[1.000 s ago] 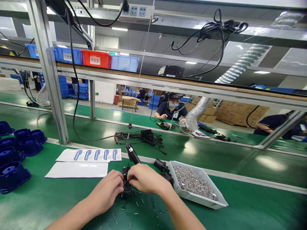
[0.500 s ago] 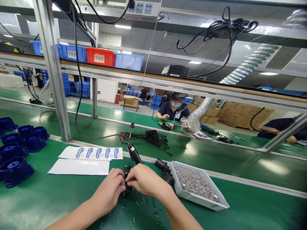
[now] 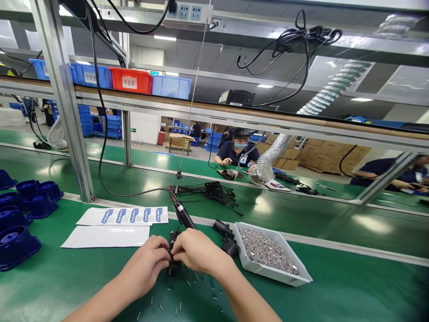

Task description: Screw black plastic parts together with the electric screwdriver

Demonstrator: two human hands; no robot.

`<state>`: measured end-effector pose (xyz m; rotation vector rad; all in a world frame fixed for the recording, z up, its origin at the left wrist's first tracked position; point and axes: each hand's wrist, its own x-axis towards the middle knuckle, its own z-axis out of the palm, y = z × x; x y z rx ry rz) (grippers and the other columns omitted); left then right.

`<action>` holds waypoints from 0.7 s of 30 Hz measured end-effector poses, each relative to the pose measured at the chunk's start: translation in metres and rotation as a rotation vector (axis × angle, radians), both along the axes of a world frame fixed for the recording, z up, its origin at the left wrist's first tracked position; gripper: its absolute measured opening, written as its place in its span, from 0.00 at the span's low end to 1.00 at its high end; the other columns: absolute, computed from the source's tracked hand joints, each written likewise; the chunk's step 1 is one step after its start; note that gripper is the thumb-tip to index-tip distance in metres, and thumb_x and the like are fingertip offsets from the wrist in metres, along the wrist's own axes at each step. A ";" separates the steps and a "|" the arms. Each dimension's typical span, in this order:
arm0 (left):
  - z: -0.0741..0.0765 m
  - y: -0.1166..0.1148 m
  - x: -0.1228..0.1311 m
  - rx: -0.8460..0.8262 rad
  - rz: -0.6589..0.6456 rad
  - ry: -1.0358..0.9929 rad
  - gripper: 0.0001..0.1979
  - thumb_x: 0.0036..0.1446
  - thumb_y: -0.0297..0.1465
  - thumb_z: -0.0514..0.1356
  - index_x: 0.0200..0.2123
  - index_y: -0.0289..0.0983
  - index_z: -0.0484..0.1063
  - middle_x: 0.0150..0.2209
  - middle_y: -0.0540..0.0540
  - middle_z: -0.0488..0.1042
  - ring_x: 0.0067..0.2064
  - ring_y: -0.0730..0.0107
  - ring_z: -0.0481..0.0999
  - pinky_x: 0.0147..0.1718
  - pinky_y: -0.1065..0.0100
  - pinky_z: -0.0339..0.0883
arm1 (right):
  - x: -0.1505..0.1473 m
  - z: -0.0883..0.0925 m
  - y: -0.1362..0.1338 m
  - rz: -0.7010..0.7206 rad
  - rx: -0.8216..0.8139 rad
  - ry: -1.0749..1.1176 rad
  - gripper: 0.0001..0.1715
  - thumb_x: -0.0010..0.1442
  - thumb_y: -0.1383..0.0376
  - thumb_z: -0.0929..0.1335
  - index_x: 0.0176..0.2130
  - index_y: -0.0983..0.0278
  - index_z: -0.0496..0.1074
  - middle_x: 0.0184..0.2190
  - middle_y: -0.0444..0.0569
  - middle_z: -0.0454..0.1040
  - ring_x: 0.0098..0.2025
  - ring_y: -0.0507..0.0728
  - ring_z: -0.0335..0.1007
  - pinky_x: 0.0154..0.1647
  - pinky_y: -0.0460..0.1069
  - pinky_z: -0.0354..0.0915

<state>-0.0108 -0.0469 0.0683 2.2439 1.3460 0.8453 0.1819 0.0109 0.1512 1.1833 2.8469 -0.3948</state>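
Observation:
A small black plastic part [image 3: 173, 269] stands on the green bench between my two hands. My left hand [image 3: 147, 261] grips its left side with curled fingers. From the right, my right hand [image 3: 199, 251] pinches at the upper part of it; whatever is between those fingertips is too small or hidden to see. Just behind my right hand lies a black corded electric screwdriver [image 3: 183, 215], partly covered by that hand. Several loose screws [image 3: 161, 307] are scattered on the bench in front of the part.
A white tray [image 3: 303, 281] full of small metal screws sits to the right, beside more black parts [image 3: 223, 229]. Label sheets [image 3: 107, 236] lie at left, near dark blue plastic cups [image 3: 18, 246]. A cable bundle [image 3: 214, 192] lies beyond the rail; a person [image 3: 237, 152] sits across.
The view has shifted slightly, so the bench items appear a little further left. Both hands stay at the black part, with only slight finger movement.

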 end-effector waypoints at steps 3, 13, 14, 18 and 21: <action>-0.006 0.001 0.002 0.061 -0.004 0.050 0.11 0.66 0.20 0.57 0.36 0.38 0.76 0.51 0.42 0.74 0.53 0.52 0.74 0.51 0.55 0.72 | -0.001 0.001 -0.001 -0.001 0.013 -0.010 0.12 0.63 0.71 0.75 0.40 0.54 0.88 0.34 0.45 0.84 0.38 0.60 0.78 0.34 0.48 0.60; -0.038 -0.009 0.028 0.202 0.189 0.006 0.13 0.69 0.19 0.49 0.34 0.39 0.64 0.45 0.40 0.70 0.46 0.55 0.72 0.43 0.56 0.72 | -0.002 0.001 -0.003 -0.006 -0.002 -0.016 0.13 0.60 0.73 0.73 0.34 0.55 0.87 0.30 0.45 0.81 0.36 0.59 0.76 0.35 0.47 0.61; -0.039 -0.010 0.029 0.207 0.193 0.019 0.14 0.69 0.18 0.48 0.34 0.38 0.65 0.46 0.40 0.70 0.46 0.55 0.71 0.43 0.56 0.71 | -0.002 0.001 -0.004 0.002 -0.009 -0.011 0.13 0.60 0.73 0.73 0.34 0.55 0.86 0.29 0.45 0.81 0.36 0.59 0.76 0.35 0.47 0.61; -0.046 -0.013 0.033 0.215 0.227 0.105 0.15 0.70 0.17 0.47 0.36 0.38 0.67 0.46 0.39 0.71 0.47 0.51 0.71 0.43 0.53 0.69 | -0.001 0.001 -0.003 0.016 -0.026 0.003 0.14 0.59 0.74 0.73 0.34 0.56 0.86 0.30 0.45 0.81 0.36 0.58 0.76 0.36 0.46 0.62; -0.048 -0.015 0.036 0.206 0.243 0.142 0.15 0.70 0.17 0.47 0.37 0.37 0.68 0.44 0.39 0.72 0.45 0.51 0.71 0.42 0.52 0.68 | -0.001 -0.001 -0.002 0.020 -0.040 0.022 0.15 0.59 0.75 0.73 0.34 0.56 0.87 0.30 0.45 0.82 0.35 0.58 0.76 0.36 0.46 0.62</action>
